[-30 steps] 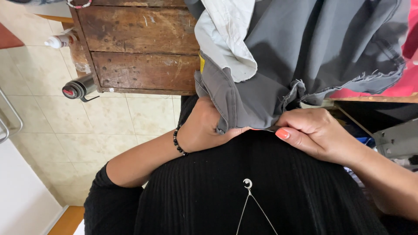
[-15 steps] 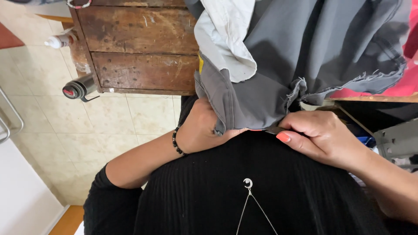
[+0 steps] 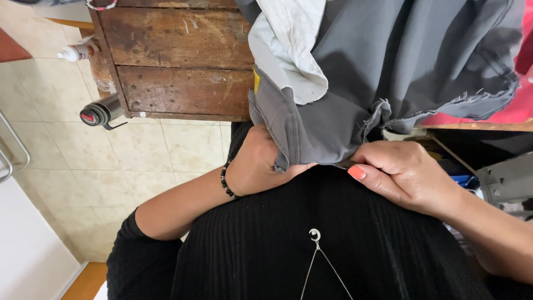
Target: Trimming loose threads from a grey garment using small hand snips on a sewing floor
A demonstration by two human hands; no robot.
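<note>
Grey woven fabric garment [image 3: 388,72] looks soft, light, frayed-edged; both grips are closed on its folded hem, left hand [image 3: 258,166] bunching, right hand [image 3: 405,175] pinching.

Floor [image 3: 72,150]: pale beige square tiles, thin grout lines, evenly lit by soft daylight, no hard shadows.

Wooden table [image 3: 183,61]: old dark-brown planks, scratched, pitted with small holes, worn pale in patches; its side faces the camera across the upper middle.

Black flask [image 3: 102,111] with a red-and-white cap lies just beside the table's lower left corner. White bottle [image 3: 78,51] near the table's left edge, higher up.

Metal rail [image 3: 12,150], bent tube, at the left border. White surface [image 3: 28,255] fills the lower left corner; strip of orange-brown wood [image 3: 86,282] beside it.

Grey metal part [image 3: 508,180] at right, under a dark shelf.
</note>
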